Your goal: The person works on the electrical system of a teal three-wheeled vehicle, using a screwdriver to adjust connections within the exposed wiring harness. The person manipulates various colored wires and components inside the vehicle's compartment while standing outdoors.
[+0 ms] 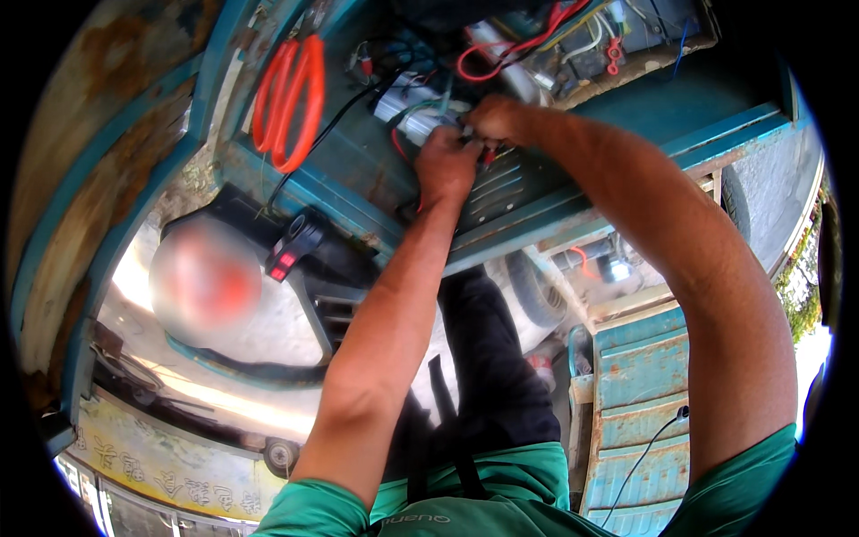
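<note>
Inside a teal metal compartment (617, 148), my two hands meet over a bundle of thin wires. My left hand (446, 166) is closed, thumb and fingers pinching a wire end at a small dark piece. Coming from the right, my right hand (497, 120) is closed on the wires at the same spot. A bit of red (489, 156) shows just below the fingertips; the exact joint is hidden by them. Right beside my hands lies a silver finned metal box (412, 107), with green and red wires across it.
Orange-red looped handles (288, 103), like those of scissors, are at the compartment's left side. At the back right, red and white wires cross a box of electrical parts (613, 55). Below the compartment's edge are a black handlebar-like part (300, 237), a tyre (535, 291) and a ribbed teal panel (635, 403).
</note>
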Action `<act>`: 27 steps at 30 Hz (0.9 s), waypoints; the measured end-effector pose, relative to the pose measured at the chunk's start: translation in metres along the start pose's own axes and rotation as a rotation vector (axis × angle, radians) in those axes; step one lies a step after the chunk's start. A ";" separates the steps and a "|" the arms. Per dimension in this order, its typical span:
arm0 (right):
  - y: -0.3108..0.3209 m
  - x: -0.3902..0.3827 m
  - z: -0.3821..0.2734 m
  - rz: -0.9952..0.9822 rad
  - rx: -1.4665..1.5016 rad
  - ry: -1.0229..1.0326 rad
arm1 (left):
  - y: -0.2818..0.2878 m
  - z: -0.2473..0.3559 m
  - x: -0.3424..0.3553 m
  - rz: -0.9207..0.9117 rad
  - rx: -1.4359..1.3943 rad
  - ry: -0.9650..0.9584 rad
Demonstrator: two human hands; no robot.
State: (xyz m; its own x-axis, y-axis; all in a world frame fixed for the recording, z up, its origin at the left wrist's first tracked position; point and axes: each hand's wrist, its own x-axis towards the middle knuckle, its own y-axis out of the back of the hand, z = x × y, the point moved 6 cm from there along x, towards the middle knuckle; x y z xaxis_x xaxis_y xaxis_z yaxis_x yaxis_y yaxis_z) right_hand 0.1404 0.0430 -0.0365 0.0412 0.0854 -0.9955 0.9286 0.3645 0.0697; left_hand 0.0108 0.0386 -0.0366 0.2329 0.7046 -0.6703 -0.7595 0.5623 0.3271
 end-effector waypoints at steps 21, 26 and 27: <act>-0.015 0.037 0.019 0.005 0.099 0.039 | 0.001 0.003 0.008 0.028 0.104 0.079; 0.007 0.106 0.063 0.098 -0.157 0.209 | -0.008 0.013 -0.001 -0.013 0.161 0.032; 0.006 0.113 0.064 0.101 -0.128 0.197 | -0.007 0.016 -0.004 -0.024 0.190 0.031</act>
State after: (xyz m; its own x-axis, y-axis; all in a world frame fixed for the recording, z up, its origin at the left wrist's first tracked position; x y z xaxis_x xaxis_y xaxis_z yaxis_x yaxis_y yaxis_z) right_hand 0.1745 -0.0047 -0.1531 0.0470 0.3023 -0.9521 0.8685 0.4584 0.1885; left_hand 0.0247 0.0388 -0.0260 0.2286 0.6778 -0.6988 -0.6245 0.6527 0.4289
